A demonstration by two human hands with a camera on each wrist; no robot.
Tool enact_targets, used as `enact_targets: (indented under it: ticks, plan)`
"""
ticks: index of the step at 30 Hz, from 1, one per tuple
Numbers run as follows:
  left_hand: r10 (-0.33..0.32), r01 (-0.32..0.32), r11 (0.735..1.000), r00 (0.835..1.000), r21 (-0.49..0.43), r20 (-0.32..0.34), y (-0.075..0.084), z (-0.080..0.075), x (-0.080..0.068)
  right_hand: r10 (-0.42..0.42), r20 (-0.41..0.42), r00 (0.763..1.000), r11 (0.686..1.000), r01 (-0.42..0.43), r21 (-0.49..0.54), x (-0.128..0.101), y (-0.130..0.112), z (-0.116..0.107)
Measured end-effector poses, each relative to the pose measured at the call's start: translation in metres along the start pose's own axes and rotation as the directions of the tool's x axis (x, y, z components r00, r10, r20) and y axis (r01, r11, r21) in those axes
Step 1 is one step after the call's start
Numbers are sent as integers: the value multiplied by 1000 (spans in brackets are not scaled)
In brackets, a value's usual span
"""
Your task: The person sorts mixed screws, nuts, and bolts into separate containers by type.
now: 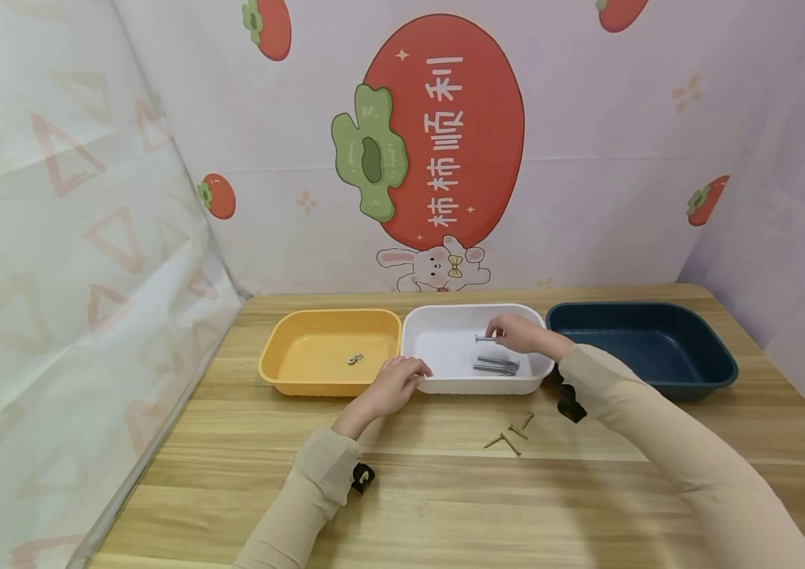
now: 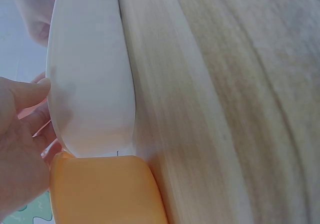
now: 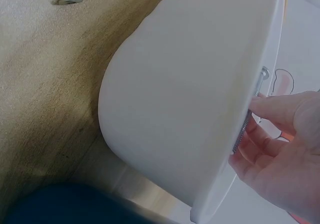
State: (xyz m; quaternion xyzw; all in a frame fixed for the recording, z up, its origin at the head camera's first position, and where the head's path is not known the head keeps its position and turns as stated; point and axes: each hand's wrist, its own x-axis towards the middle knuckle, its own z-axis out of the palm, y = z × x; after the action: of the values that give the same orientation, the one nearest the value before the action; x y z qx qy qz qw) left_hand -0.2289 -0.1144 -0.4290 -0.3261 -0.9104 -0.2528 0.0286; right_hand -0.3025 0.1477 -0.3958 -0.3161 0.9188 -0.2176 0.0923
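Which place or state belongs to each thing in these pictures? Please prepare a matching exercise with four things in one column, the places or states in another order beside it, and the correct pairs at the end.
Things:
1. Brass-coloured screws
2. Small silver nuts
3. Group of silver bolts
4. Right hand

Places or states:
A. Lying in the white tray
B. Holding a single bolt
C. Lying on the wooden table
D. Lying in the yellow tray

Correct pairs: 1-C, 2-D, 3-A, 4-B
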Motion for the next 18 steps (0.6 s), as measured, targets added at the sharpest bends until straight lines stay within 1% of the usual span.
enact_targets:
  ticks: [2,8,13,18]
  plan:
    - [5,-5,1000,1000,1,-1,0,-1,0,12,-1,1000,1000,-12,0,1,0,0]
    - [-8,8,1000,1000,-23,3,0,0,0,34,-26,999,999,-33,2,0,2,1]
    - [-18,18,1000,1000,-19,-6,1,0,0,25,-69,997,999,-23,28,-7,-3,1]
    - [-43,42,998,999,-35,-12,4,-1,-1,-13,-116,993,998,21,65,-20,-11,0]
